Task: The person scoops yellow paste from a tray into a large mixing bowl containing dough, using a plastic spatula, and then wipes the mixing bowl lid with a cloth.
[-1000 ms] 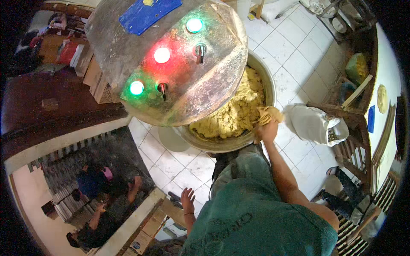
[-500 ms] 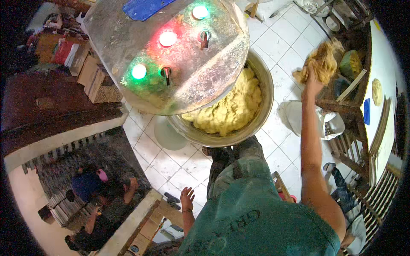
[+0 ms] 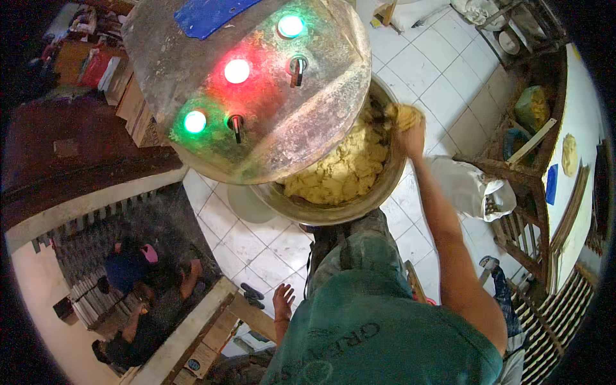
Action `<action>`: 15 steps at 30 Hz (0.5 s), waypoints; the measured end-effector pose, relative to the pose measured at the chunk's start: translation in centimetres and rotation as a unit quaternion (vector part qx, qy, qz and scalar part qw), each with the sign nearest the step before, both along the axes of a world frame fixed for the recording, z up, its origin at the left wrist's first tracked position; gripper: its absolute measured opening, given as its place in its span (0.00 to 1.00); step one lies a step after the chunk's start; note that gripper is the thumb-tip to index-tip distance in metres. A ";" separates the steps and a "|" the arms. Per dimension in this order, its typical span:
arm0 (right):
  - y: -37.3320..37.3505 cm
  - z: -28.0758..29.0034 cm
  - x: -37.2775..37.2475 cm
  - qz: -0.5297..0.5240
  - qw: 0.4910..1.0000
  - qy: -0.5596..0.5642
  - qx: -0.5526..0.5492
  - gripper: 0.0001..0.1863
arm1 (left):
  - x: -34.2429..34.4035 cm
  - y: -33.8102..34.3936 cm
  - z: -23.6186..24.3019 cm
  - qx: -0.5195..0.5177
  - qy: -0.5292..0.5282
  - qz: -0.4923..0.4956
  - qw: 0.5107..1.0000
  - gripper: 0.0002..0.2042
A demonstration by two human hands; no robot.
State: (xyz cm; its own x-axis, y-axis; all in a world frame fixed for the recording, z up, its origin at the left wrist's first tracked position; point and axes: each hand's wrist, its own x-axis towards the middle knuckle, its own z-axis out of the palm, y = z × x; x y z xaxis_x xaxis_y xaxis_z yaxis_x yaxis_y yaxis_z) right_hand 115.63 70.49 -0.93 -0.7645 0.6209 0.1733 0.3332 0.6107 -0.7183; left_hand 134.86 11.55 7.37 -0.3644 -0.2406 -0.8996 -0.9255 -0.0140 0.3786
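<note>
My right hand (image 3: 414, 138) grips a crumpled yellow-brown lump (image 3: 407, 117) at the right rim of a round metal mixing bowl (image 3: 398, 176). Blur keeps me from telling whether the lump is dough or a wrapping. Thick yellow dough (image 3: 337, 174) lies inside the bowl. Over its far left side sits the scuffed metal head of a mixer (image 3: 212, 77), with glowing green and red lamps and two black switches, hiding part of the dough. Low beside my body, my left hand (image 3: 283, 301) has its fingers apart, nothing in it.
On the right stands a wooden table (image 3: 570, 212) with a dough piece (image 3: 570, 154) on top and a yellow-green bag (image 3: 532, 108) on its shelf. A white sack (image 3: 465, 186) leans below. People (image 3: 131, 269) sit at lower left, beyond a low wall (image 3: 192, 337).
My right hand has swung left with the yellow-brown lump, from beside the wooden table to the bowl's rim. The left hand stays low, fingers apart. The view has shifted slightly.
</note>
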 end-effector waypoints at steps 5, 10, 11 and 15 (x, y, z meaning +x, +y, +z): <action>12.0 5.0 -8.8 -0.111 0.885 0.187 -0.411 0.20 | -1.8 0.5 -0.2 0.021 0.048 -0.043 0.998 0.19; 11.6 9.6 -3.7 -0.185 0.920 0.268 -0.219 0.27 | -3.2 2.1 -0.1 0.032 0.095 -0.014 0.995 0.18; 8.4 11.0 -1.0 -0.165 0.922 0.274 -0.218 0.26 | -3.0 2.4 -0.3 0.026 0.085 -0.005 0.996 0.18; -4.2 3.1 9.7 -0.179 0.983 0.027 -0.002 0.38 | -2.0 2.4 -2.0 0.035 0.064 0.017 0.997 0.18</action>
